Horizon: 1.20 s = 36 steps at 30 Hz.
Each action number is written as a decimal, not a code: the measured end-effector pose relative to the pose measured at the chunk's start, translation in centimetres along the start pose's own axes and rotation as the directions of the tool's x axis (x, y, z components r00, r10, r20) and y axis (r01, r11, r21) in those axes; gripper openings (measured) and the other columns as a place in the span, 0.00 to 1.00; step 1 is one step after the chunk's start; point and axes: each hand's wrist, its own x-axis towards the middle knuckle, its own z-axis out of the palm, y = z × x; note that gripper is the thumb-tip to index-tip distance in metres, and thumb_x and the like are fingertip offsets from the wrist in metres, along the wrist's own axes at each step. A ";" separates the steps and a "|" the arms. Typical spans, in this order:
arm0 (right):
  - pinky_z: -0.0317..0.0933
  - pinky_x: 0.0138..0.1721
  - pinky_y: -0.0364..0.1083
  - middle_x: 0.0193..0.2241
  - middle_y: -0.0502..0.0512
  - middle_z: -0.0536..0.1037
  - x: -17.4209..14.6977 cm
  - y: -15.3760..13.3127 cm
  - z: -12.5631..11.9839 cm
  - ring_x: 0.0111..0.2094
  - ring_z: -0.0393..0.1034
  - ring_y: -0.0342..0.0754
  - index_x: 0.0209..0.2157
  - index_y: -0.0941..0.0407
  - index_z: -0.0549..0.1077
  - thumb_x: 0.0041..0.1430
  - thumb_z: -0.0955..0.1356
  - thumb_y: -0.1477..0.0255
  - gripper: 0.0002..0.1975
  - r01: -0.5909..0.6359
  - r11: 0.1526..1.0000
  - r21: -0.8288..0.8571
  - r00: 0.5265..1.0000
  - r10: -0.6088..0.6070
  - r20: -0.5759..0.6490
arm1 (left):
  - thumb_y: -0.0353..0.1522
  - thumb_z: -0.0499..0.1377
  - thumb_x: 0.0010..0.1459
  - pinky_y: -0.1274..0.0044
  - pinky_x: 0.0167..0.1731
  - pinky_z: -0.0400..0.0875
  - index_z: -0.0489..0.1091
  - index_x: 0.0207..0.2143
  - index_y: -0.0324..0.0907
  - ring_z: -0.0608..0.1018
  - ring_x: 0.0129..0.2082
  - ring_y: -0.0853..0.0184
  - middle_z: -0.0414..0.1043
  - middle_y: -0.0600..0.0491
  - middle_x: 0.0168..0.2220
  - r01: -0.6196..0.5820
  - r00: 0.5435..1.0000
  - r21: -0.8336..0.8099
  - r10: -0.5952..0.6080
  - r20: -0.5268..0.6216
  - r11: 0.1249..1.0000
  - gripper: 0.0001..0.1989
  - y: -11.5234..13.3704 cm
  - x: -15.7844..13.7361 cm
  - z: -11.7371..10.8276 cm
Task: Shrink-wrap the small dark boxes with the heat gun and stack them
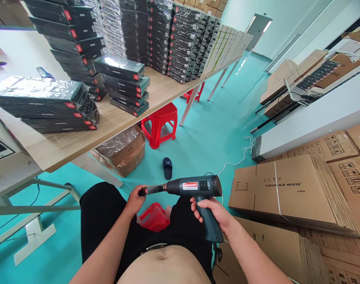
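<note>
My right hand (211, 211) is wrapped round the handle of a dark green heat gun (194, 186), which points left. In my left hand (136, 202) is a small black box (152, 189) with a red end, gripped at its left side. The gun's nozzle is right beside the box; whether they touch I cannot tell. Both hands are held above my lap, and most of the box's near end is hidden by my fingers. A red plastic stool (154, 223) shows between my legs.
Black boxes (125, 85) and a wrapped bundle (44, 104) stand on the wooden table (165, 88). Below are a red stool (160, 122), an open carton (123, 152) and a slipper (167, 168). Flat cardboard cartons (280, 189) are stacked on the right. A white cable (240, 159) crosses the floor.
</note>
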 end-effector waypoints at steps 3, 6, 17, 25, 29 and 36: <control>0.63 0.25 0.43 0.30 0.56 0.77 0.3 -0.3 0.0 0.26 0.70 0.45 0.40 0.60 0.74 0.50 0.69 0.69 0.15 0.017 0.999 -0.051 1.000 -0.018 -0.021 | 0.23 0.57 0.39 0.69 0.47 0.65 0.76 0.38 0.44 0.74 0.42 0.59 0.74 0.52 0.37 -0.008 1.000 0.005 0.008 -0.002 1.000 0.21 -0.5 0.1 -0.1; 0.63 0.24 0.44 0.29 0.56 0.77 0.3 -0.6 0.0 0.25 0.70 0.45 0.40 0.60 0.74 0.50 0.68 0.69 0.15 -0.006 0.994 -0.112 1.000 0.004 -0.021 | 0.22 0.57 0.39 0.71 0.46 0.65 0.75 0.39 0.44 0.74 0.41 0.61 0.74 0.52 0.38 -0.010 1.000 -0.009 0.010 -0.001 1.000 0.22 -1.1 0.2 -0.2; 0.63 0.23 0.43 0.29 0.56 0.78 0.3 -0.6 0.9 0.24 0.71 0.45 0.40 0.60 0.74 0.49 0.69 0.68 0.16 -0.036 0.985 -0.169 0.999 0.040 0.020 | 0.22 0.55 0.35 0.67 0.49 0.64 0.76 0.38 0.44 0.73 0.44 0.57 0.75 0.52 0.38 0.013 1.000 0.007 -0.013 -0.014 1.000 0.24 -1.0 0.2 0.0; 0.64 0.23 0.43 0.29 0.56 0.78 0.1 -0.4 3.1 0.24 0.71 0.45 0.40 0.60 0.75 0.49 0.70 0.69 0.15 -0.054 0.981 -0.187 0.997 0.062 0.036 | 0.20 0.53 0.36 0.67 0.49 0.64 0.77 0.37 0.46 0.74 0.42 0.58 0.75 0.52 0.38 -0.117 0.993 0.123 0.113 0.044 0.985 0.26 -1.0 0.1 0.2; 0.64 0.25 0.44 0.31 0.55 0.78 0.0 -0.4 4.6 0.25 0.71 0.45 0.40 0.60 0.76 0.48 0.70 0.69 0.16 -0.032 0.978 -0.206 0.997 0.045 0.059 | 0.19 0.54 0.35 0.67 0.49 0.64 0.78 0.37 0.47 0.73 0.42 0.58 0.75 0.52 0.38 -0.130 0.991 0.151 0.126 0.038 0.980 0.26 -1.7 0.3 0.2; 0.63 0.24 0.44 0.29 0.54 0.77 0.2 -0.7 5.7 0.23 0.69 0.44 0.38 0.59 0.76 0.48 0.70 0.70 0.14 -0.005 0.959 -0.284 0.995 0.033 0.094 | 0.17 0.54 0.34 0.66 0.49 0.62 0.78 0.37 0.48 0.72 0.43 0.57 0.75 0.51 0.38 -0.155 0.988 0.289 0.156 0.022 0.945 0.28 -2.6 0.3 0.1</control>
